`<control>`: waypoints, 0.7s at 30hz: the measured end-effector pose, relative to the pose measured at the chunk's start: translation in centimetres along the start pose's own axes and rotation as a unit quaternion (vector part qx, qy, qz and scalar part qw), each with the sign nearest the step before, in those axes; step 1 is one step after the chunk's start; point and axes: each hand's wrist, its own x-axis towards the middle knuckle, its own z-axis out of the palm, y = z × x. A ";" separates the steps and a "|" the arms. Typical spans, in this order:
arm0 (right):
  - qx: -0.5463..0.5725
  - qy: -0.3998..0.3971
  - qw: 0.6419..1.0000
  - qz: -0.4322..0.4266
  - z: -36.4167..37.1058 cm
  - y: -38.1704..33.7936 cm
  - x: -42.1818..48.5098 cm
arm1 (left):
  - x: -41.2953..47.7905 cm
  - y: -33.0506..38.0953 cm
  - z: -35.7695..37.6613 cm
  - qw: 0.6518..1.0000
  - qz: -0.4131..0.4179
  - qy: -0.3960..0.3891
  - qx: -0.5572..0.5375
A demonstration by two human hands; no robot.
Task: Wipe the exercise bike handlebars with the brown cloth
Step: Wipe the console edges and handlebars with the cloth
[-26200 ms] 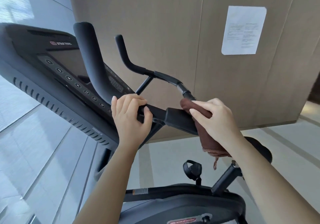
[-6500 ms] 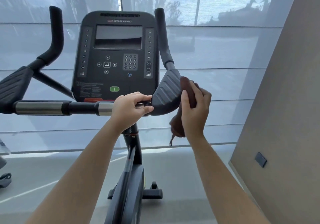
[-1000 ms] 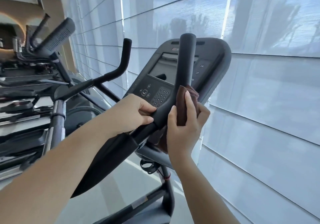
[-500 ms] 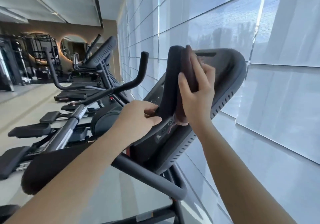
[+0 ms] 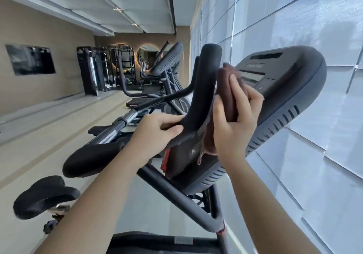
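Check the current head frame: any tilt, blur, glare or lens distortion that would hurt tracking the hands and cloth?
Head view: horizon rolled hard, floor running diagonally; wide-angle bending at the edges. Bright backlight from the window blinds on the right, no blown-out glare. Brown cloth, right hand and left hand slightly soft but readable; saddle at lower left smeared; far gym machines dim and soft.

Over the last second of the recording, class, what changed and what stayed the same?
The right hand slid the brown cloth up the upright handlebar toward its tip. The left hand kept gripping the handlebar's base, and the cloth stayed in the right hand.
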 end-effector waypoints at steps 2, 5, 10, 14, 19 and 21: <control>0.006 -0.027 1.000 -0.006 0.4 0.2 2.9 | -0.1 -0.1 0.3 1.000 -0.001 0.014 0.005; 0.045 -0.063 0.997 0.011 1.5 0.2 3.6 | -0.2 -0.2 0.5 1.000 -0.012 0.027 -0.002; 0.061 -0.008 0.998 0.028 2.0 0.9 0.0 | -0.2 -0.1 0.6 0.999 -0.004 0.036 -0.004; 0.064 0.020 0.997 0.038 2.4 0.8 -1.2 | -0.2 0.2 0.9 0.999 -0.001 0.053 -0.007; 0.074 0.026 0.996 0.036 2.4 0.8 -2.6 | -0.2 -0.2 1.5 0.996 0.008 0.092 0.003; 0.085 0.010 0.996 0.037 2.0 0.7 -3.5 | -0.2 -0.3 1.6 0.994 0.014 0.107 0.007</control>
